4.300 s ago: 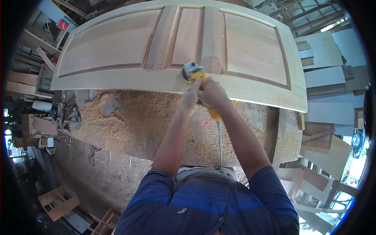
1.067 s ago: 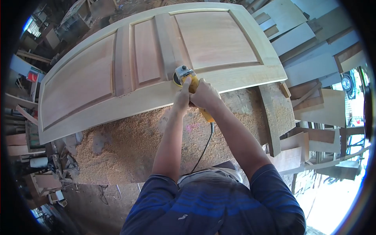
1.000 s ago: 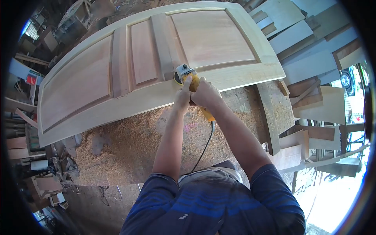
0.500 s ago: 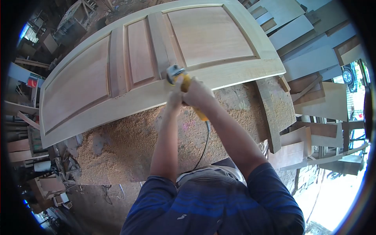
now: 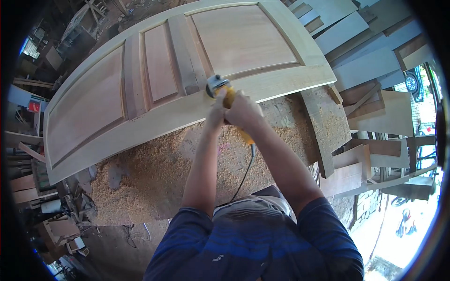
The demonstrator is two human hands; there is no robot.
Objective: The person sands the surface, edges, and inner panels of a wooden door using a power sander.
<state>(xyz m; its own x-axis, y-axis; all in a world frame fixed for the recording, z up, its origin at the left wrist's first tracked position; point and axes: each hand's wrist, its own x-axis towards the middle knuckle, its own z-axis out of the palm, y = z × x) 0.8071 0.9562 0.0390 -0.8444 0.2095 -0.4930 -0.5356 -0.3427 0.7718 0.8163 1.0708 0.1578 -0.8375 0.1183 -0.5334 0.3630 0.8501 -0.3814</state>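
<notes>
A yellow angle grinder (image 5: 228,97) with a grey metal head is held in both hands over the near rail of a pale wooden panel door (image 5: 281,83). My left hand (image 5: 215,113) is wrapped around the tool close to its head. Around the rear of the body, my right hand (image 5: 244,111) is closed. The disc side of the head is at the rail's surface beside the large right panel; exact contact is hard to make out. From the grinder's back end, a dark cord (image 5: 244,175) runs down toward my body.
The door lies on a workbench (image 5: 187,159) strewn with sawdust. A wooden beam (image 5: 317,136) crosses the bench's right side. Boards and sheets (image 5: 370,68) are stacked at the right. Offcuts and clutter (image 5: 51,206) crowd the left.
Both hands and the grinder have moved to the right along the door's near rail. The view has shifted a little, so the door appears slightly farther left.
</notes>
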